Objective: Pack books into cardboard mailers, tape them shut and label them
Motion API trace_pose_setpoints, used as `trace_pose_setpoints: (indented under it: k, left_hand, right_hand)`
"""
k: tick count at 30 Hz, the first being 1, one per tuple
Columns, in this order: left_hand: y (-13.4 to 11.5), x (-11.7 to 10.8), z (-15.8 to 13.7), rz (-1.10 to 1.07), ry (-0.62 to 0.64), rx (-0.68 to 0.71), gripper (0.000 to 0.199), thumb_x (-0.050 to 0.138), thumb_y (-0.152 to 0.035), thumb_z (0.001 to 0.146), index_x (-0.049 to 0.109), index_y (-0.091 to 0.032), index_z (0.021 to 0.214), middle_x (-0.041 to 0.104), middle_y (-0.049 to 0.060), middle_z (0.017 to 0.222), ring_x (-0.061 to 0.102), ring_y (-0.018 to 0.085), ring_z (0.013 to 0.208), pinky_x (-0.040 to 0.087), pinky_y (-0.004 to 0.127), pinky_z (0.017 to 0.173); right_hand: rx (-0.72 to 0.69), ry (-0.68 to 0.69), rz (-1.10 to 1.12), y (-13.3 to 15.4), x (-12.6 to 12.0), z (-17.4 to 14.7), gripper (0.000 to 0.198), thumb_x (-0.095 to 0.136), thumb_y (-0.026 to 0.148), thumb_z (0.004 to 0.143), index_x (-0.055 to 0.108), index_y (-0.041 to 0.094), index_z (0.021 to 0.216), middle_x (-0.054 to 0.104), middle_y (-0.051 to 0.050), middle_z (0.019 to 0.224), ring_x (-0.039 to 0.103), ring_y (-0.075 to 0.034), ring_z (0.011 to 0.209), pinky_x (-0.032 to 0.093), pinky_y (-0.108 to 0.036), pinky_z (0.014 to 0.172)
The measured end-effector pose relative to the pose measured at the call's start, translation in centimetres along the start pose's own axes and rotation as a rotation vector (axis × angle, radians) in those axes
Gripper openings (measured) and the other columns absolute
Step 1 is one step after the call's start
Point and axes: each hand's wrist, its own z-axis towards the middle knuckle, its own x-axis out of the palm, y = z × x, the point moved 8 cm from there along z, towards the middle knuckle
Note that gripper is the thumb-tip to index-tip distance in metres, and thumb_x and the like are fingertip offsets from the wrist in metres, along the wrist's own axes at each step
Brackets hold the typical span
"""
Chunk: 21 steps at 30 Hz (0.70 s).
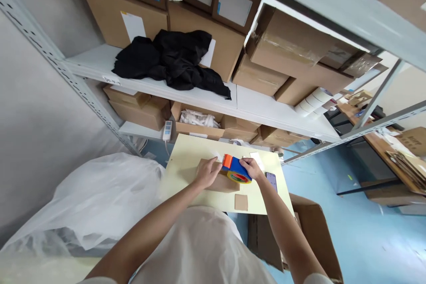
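Observation:
In my right hand (252,168) is a tape dispenser (235,165), blue with an orange front end and a yellow-rimmed roll. It is held just above a small brown cardboard box (223,183) on the pale yellow table (186,151). My left hand (207,172) is at the box's left side, finger and thumb closed by the dispenser's orange end. A pale, clear strip of tape (217,155) shows at those fingertips. In front of the box lies a small flat cardboard square (241,202).
A phone (271,181) and white paper (257,159) lie on the table's right. Behind stands a shelf rack (259,108) with cartons and black cloth (173,57). White plastic sheeting (109,195) bulges at left. An open carton (313,226) sits on the floor at right.

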Motion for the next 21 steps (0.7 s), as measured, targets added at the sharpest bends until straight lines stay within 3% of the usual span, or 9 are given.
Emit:
trace_pose_setpoints:
  k: [3,5,11,17,21]
  left_hand:
    - [1.3,2.4,0.6,-0.488,0.152,-0.389,0.049,0.038,-0.056,0.088,0.056,-0.020,0.114,0.066,0.011,0.116,0.063,0.023,0.105,0.049,0.037,0.085]
    - [1.6,4.0,0.4,-0.675,0.267,-0.519,0.041,0.048,-0.055,0.084,0.059,-0.020,0.101,0.070,0.008,0.104,0.067,0.021,0.096,0.050,0.030,0.075]
    - [2.0,4.3,0.8,-0.870,0.190,-0.486,0.034,0.074,-0.045,0.067,0.059,-0.019,0.083,0.069,0.003,0.079,0.066,0.014,0.074,0.043,0.022,0.063]
    - [2.0,4.6,0.6,-0.965,0.079,-0.500,0.038,0.080,-0.043,0.058,0.058,-0.018,0.075,0.064,-0.002,0.067,0.061,0.010,0.063,0.039,0.020,0.060]
    - [1.6,3.9,0.5,-0.971,0.040,-0.432,0.042,0.079,-0.049,0.057,0.064,-0.017,0.079,0.067,0.002,0.072,0.063,0.013,0.070,0.041,0.022,0.064]
  right_hand:
    - [-0.012,-0.019,0.027,0.0,0.0,-0.3,0.048,0.051,0.062,0.075,0.053,0.018,0.056,0.049,0.003,0.052,0.041,-0.011,0.051,0.036,-0.024,0.051]
    - [-0.026,-0.028,0.040,-0.2,0.2,-0.4,0.049,0.051,0.063,0.075,0.052,0.018,0.055,0.046,0.003,0.050,0.039,-0.011,0.050,0.034,-0.024,0.050]
    - [-0.065,-0.054,0.037,-0.6,0.1,-0.8,0.048,0.048,0.061,0.078,0.051,0.018,0.057,0.044,0.003,0.053,0.038,-0.011,0.051,0.032,-0.025,0.051]
    - [-0.080,-0.055,0.002,0.0,-0.1,-1.3,0.050,0.045,0.063,0.079,0.046,0.019,0.055,0.042,0.002,0.054,0.037,-0.011,0.052,0.032,-0.026,0.052]
    - [-0.074,-0.064,-0.031,0.2,0.0,-1.3,0.052,0.044,0.065,0.079,0.050,0.019,0.056,0.047,0.001,0.055,0.041,-0.013,0.053,0.036,-0.027,0.055]
